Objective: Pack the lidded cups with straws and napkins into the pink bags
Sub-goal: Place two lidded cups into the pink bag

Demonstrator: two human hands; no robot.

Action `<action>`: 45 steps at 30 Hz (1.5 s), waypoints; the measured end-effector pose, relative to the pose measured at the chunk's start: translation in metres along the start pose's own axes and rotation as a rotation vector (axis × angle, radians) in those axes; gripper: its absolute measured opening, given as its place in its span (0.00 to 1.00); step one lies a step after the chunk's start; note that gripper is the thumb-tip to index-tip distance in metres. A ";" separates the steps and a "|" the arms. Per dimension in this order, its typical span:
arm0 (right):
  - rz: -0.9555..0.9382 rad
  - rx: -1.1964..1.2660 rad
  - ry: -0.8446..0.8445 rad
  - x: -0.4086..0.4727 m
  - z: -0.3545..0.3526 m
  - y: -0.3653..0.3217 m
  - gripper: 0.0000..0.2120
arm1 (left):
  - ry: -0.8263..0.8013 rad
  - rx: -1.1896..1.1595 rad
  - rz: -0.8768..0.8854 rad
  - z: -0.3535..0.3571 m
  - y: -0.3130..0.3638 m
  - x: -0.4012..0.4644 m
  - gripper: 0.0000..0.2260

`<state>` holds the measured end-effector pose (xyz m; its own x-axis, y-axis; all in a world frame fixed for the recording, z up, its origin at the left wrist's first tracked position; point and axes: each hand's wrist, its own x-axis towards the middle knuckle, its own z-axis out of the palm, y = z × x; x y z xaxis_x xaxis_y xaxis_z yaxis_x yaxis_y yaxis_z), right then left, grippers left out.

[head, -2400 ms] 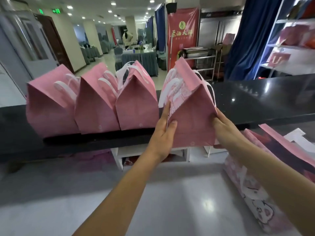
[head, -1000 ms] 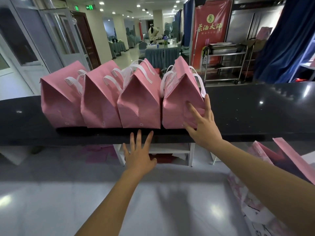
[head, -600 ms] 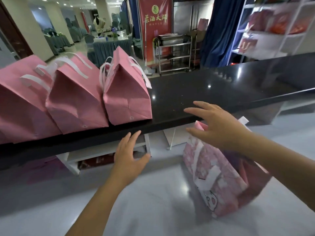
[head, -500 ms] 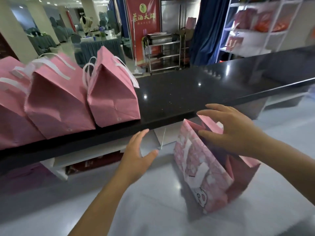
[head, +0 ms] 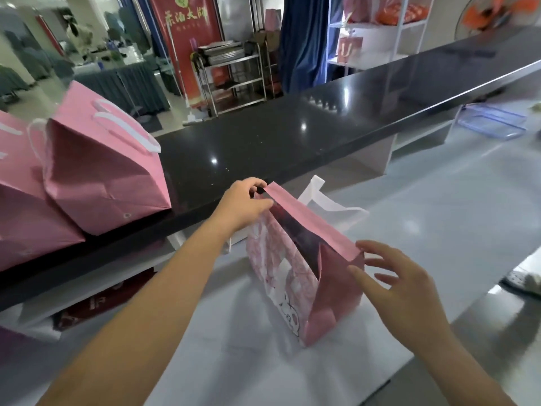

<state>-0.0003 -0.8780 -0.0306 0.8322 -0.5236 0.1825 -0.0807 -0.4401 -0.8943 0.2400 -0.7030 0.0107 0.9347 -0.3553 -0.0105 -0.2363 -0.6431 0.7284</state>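
1. One open pink bag (head: 304, 276) stands on the white tabletop (head: 439, 218), long axis running away from the person.
2. Left hand (head: 246, 206) pinches its far rim corner.
3. Right hand (head: 401, 285), fingers spread, touches the near end, nearer.
4. Packed bags (head: 99, 168) sit left, on the black shelf (head: 263, 142).

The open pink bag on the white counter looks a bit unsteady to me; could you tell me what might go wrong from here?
1. The open pink bag leans and only the left hand pinches its rim; the right hand is open beside it, so it may tip.
2. The closed bag stands at the black ledge's edge; a knock could drop it.
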 end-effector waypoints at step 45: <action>-0.763 -0.134 -0.776 -0.261 0.189 -0.175 0.12 | 0.926 -0.456 -0.520 -0.164 -0.156 -0.590 0.03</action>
<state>-0.0994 -0.5263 0.0014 0.8040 0.5009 0.3203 0.5822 -0.5539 -0.5952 -0.2311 -0.2823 0.0155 0.7719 0.6356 -0.0127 0.1760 -0.1944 0.9650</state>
